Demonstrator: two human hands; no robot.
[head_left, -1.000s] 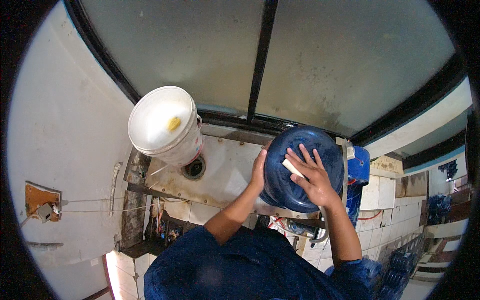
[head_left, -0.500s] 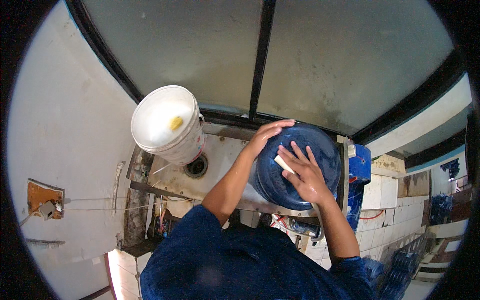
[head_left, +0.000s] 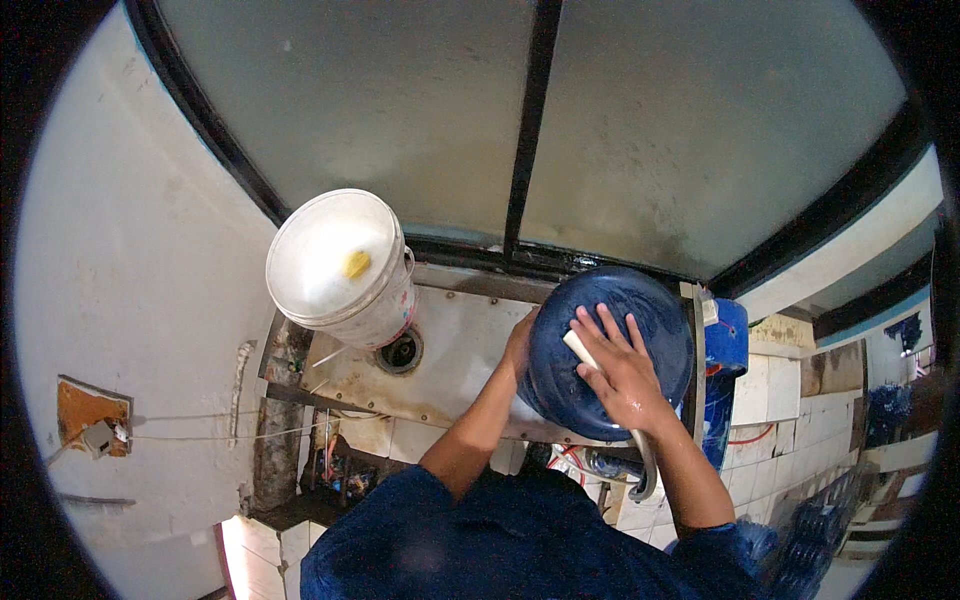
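Note:
A large round blue water jug (head_left: 655,312) stands on the metal counter, a wet, flat round end facing up. Against its left side my left hand (head_left: 518,345) is curled, the fingers partly hidden by the jug. Across the top lies my right hand (head_left: 622,376), fingers spread and pointing away from me. A pale hose (head_left: 580,350) is held under that palm by the thumb. Its cut end shows beside the index finger, and its grey length (head_left: 645,465) hangs past my wrist over the counter's front edge.
Left on the metal counter (head_left: 455,330), a white bucket (head_left: 350,315) holds white suds and a yellow sponge (head_left: 356,264). A round drain hole (head_left: 400,352) lies beside it. Frosted window panes (head_left: 400,110) rise behind. A blue container (head_left: 727,335) stands at the right.
My left hand has slid from the jug's far top edge down to its left side. The right hand still lies on top with the hose. The whole view has shifted slightly.

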